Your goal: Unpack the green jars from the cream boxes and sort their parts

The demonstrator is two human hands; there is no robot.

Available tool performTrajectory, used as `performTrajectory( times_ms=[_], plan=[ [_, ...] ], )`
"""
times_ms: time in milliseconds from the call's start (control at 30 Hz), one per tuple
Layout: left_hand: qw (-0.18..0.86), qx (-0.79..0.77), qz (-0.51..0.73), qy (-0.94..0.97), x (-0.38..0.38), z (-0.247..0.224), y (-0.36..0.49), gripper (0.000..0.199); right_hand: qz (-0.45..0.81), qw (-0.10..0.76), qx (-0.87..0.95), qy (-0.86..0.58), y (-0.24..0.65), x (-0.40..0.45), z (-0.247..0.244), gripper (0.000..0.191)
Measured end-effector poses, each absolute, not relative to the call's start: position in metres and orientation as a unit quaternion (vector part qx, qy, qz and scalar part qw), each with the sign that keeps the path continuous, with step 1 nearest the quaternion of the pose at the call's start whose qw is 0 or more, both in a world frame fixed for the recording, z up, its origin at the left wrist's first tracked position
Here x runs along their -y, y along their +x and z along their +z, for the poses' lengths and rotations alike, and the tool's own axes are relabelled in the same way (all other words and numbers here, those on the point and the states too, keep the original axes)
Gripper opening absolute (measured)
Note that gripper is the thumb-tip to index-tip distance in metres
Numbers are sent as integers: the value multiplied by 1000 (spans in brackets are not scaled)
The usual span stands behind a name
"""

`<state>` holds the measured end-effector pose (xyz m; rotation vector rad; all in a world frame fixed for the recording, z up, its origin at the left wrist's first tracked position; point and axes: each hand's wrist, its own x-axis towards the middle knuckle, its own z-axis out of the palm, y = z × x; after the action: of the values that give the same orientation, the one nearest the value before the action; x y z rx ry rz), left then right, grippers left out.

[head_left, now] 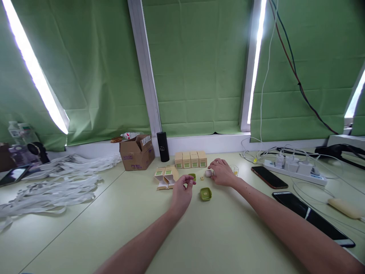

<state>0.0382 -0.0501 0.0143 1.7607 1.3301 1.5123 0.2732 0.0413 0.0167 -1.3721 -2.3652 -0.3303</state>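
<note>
Closely, your left hand [182, 191] bends its fingers at a small green container [194, 176] and your right hand [222, 172] arches its fingers at a whitish piece [208, 173], though whether either grips cannot be told. Between your forearms the pale surface [212, 236] stretches toward you past a square green dish [205, 193], with kraft boxes [191, 160] behind and a phone [269, 177] to the right. Green blinds [199, 76] back the room.

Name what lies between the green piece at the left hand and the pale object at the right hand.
Head view: a small tan piece lies on the table between them.
</note>
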Motion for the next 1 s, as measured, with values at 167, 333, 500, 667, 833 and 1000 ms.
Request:
performTrajectory(
  times_ms=[167,333,500,667,833,1000],
  plan=[
    [191,-482,520,678,51,7,37,12,-138,208,845,-472,270,-26,25,40],
    [187,-491,502,688,53,5,37,14,-157,203,859,-444,253,-16,22,21],
    [174,-486,506,691,53,7,37,14,-170,198,857,-444,231,-22,11,17],
    [171,-487,504,693,55,7,38,13,-182,195,850,-454,224,-31,7,22],
    [176,-492,495,694,58,10,38,14,-186,194,848,-456,225,-32,7,23],
    [188,-490,454,720,65,15,37,32,-183,204,846,-457,227,-27,13,19]
  ],
)
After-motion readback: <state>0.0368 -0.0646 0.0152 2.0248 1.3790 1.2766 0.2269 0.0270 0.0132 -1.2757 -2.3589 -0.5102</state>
